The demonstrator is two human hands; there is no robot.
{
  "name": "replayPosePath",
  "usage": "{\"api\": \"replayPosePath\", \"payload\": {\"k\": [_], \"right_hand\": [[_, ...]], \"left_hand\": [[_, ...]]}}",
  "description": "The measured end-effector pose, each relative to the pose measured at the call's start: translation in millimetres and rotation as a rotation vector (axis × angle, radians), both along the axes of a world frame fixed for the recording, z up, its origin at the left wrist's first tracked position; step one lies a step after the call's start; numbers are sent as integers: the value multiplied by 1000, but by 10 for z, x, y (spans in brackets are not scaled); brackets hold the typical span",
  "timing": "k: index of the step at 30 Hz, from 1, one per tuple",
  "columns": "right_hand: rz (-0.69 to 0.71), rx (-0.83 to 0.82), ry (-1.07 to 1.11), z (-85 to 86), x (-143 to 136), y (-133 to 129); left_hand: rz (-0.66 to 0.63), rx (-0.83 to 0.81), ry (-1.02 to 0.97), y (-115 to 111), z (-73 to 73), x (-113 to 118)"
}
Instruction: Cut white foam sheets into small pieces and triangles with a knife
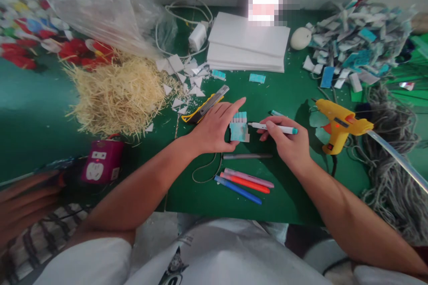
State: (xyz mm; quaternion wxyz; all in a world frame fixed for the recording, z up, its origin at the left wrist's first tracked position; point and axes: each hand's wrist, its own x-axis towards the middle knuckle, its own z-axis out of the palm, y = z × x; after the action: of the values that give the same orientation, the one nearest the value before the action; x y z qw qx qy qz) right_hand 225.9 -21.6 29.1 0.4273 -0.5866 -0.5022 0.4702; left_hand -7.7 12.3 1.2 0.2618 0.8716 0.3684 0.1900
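My right hand (288,136) is closed around a white marker with a teal end (282,129), its tip at the right edge of a small turquoise-coloured piece (239,132). That piece has a striped upper part and looks like painted foam or card. My left hand (220,125) steadies it from the left, thumb at its lower edge, index finger stretched out above it. Beside the left hand lies a yellow and black box cutter (205,106). Below the hands are a grey pen (247,156) and pink (249,178), orange (245,183) and blue (238,189) markers.
A yellow glue gun (341,122) stands at the right, near grey yarn (394,156) and heaped scraps (357,44). White sheets (247,46) lie at the back beside an egg-shaped object (300,38). Straw (117,93) and a purple power socket (103,161) are leftward, near another person's hand (30,200).
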Motion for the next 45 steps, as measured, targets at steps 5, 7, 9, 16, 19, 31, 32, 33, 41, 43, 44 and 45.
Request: {"api": "replayPosePath", "payload": {"k": [5,7,9,16,19,31,32,33,41,43,44,45], "right_hand": [[30,-12,-27,29,8,4],[21,-7,-37,31,11,2],[26,-19,-51,31,11,-3],[4,-14,-42,23,5,-8],[4,-17,-41,17,2,-5],[17,-13,-54,7,19,-2],[28,-18,-63,9,20,-3],[34,-18,-68,10,21,-4],[30,-15,-65,10,23,-7],[13,-4,-55,8,19,-6],[13,-2,-52,7,18,-6],[19,-6,-54,6,17,-6]], "left_hand": [[-7,6,-5,0,3,0],[-8,5,-5,0,1,-2],[-5,3,-1,0,-1,-4],[-2,7,0,4,-3,-4],[-3,-10,-4,5,-2,-3],[-10,17,-20,2,-13,-9],[-10,17,-16,4,-14,-9],[-8,15,-11,5,-15,-9],[5,10,-3,1,-21,1],[8,8,-2,-3,-20,2],[7,12,-5,-4,-19,2],[5,18,-9,-5,-18,1]]}}
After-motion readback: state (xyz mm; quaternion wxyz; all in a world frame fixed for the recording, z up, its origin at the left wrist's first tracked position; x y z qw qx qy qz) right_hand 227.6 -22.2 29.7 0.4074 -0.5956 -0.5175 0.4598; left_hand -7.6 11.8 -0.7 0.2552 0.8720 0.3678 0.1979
